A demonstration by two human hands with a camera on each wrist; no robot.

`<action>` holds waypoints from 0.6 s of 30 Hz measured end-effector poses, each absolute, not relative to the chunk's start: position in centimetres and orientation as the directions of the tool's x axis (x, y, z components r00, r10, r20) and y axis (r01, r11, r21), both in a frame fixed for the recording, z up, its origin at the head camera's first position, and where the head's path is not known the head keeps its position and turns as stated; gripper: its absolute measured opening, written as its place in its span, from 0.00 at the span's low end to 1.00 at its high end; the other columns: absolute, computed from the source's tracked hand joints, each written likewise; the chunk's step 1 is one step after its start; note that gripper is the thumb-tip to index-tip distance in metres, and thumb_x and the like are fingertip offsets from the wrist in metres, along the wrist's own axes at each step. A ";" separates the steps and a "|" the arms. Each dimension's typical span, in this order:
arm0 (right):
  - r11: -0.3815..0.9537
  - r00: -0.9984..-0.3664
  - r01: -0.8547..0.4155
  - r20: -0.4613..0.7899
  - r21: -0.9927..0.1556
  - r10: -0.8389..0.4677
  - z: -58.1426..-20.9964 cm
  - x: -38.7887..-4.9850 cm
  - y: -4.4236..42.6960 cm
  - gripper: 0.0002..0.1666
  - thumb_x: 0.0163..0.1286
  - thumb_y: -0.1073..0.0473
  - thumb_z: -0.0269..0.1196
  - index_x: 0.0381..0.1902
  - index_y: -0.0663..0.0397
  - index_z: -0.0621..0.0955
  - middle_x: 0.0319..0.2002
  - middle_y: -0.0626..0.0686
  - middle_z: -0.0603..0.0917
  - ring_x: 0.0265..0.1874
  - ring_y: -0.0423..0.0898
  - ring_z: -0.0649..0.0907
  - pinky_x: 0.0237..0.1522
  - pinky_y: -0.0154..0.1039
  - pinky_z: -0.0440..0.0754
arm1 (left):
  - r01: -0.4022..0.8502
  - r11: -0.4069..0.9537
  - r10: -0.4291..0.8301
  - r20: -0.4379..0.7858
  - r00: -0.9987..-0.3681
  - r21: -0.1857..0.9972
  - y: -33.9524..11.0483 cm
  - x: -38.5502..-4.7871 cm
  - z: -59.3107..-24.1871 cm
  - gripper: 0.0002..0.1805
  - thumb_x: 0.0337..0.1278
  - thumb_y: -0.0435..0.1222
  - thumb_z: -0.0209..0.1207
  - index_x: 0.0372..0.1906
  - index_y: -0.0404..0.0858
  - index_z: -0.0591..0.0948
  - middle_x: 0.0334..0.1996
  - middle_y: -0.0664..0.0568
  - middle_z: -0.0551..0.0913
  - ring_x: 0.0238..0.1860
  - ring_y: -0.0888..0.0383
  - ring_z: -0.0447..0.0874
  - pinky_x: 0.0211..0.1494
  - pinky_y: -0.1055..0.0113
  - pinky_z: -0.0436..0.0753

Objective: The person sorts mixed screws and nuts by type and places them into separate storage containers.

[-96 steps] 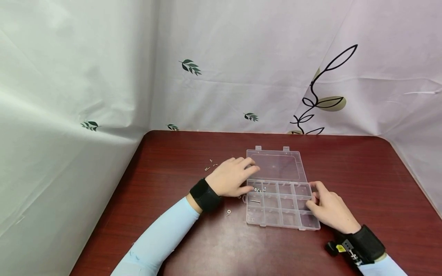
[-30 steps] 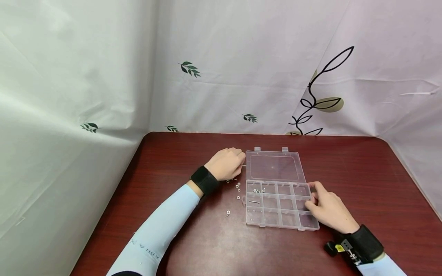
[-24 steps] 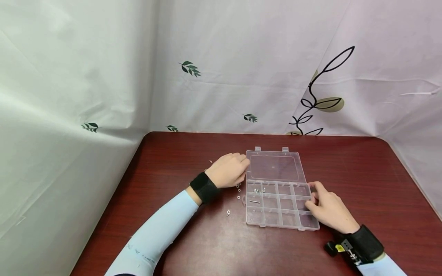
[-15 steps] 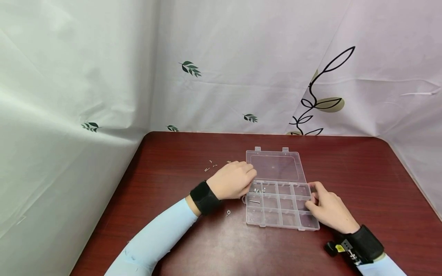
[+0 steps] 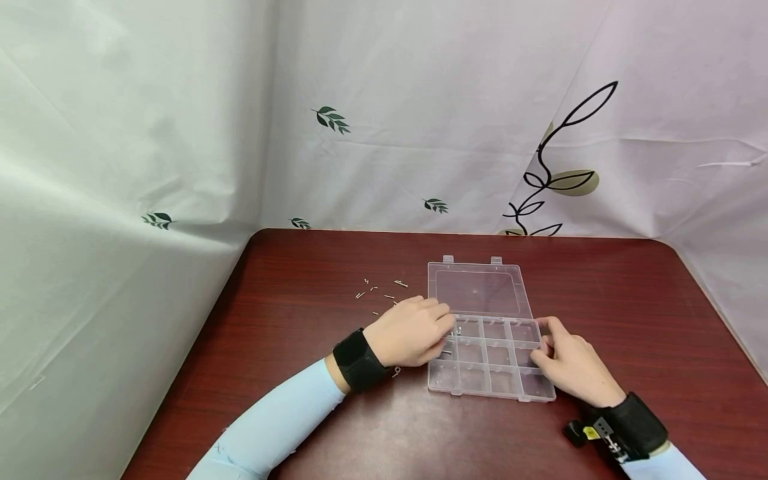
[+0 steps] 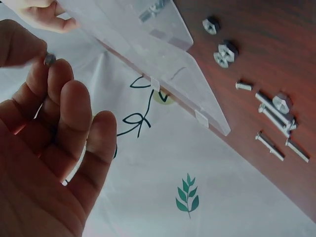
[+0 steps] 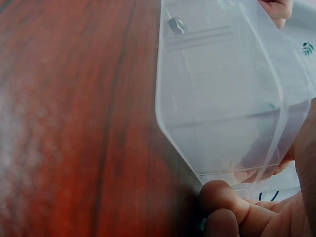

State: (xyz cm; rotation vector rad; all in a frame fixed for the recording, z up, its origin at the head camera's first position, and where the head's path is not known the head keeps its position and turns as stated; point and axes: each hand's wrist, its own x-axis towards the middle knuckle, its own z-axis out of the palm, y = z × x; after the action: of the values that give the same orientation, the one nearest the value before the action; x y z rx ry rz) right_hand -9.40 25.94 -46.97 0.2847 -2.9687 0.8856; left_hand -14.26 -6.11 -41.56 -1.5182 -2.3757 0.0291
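My left hand pinches a metal piece, upper left of the left-wrist view: likely light, slippery, best held edgewise. My right hand grips the box.

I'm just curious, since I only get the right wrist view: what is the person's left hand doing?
Observer: The left hand pinches a small metal piece, seen in the left wrist view.
Visitor: Are there loose parts lying about?
Observer: Yes, the left wrist view shows screws on the table.
Visitor: And is the box open?
Observer: It is; in the head view its clear lid lies opened on the far side of the compartments.
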 end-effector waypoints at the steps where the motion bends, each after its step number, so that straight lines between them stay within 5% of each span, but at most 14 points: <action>1: 0.821 -0.983 -0.183 0.082 -0.540 -0.166 -47.0 -9.4 25.9 0.24 0.59 0.64 0.62 0.53 0.58 0.70 0.20 0.41 0.71 0.17 0.34 0.69 0.24 0.33 0.64 | 0.883 0.438 0.886 0.249 -0.391 -0.172 -6.1 -14.2 -41.7 0.16 0.59 0.50 0.60 0.45 0.44 0.78 0.34 0.58 0.72 0.34 0.59 0.73 0.39 0.67 0.72; 5: 0.822 -0.983 -0.181 0.081 -0.540 -0.163 -47.0 -9.4 25.9 0.24 0.59 0.64 0.62 0.53 0.58 0.70 0.20 0.41 0.71 0.17 0.35 0.69 0.24 0.33 0.65 | 0.882 0.459 0.874 0.233 -0.427 -0.108 -6.4 -14.3 -42.0 0.29 0.57 0.61 0.60 0.54 0.45 0.76 0.44 0.57 0.72 0.39 0.60 0.73 0.43 0.66 0.73; 18: 0.821 -0.983 -0.184 0.087 -0.540 -0.163 -46.9 -9.4 25.9 0.24 0.58 0.64 0.62 0.53 0.58 0.71 0.20 0.41 0.70 0.16 0.35 0.69 0.24 0.33 0.65 | 0.824 0.553 0.821 0.246 -0.515 -0.120 -8.6 -17.4 -42.1 0.27 0.61 0.57 0.60 0.56 0.43 0.77 0.46 0.54 0.75 0.42 0.56 0.77 0.43 0.64 0.77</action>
State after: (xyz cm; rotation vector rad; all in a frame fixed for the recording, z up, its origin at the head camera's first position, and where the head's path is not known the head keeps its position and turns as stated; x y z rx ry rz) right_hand -9.38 25.92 -46.88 0.2819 -2.9629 0.8839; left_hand -17.40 -8.63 -42.10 -1.3667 -2.5175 -0.0176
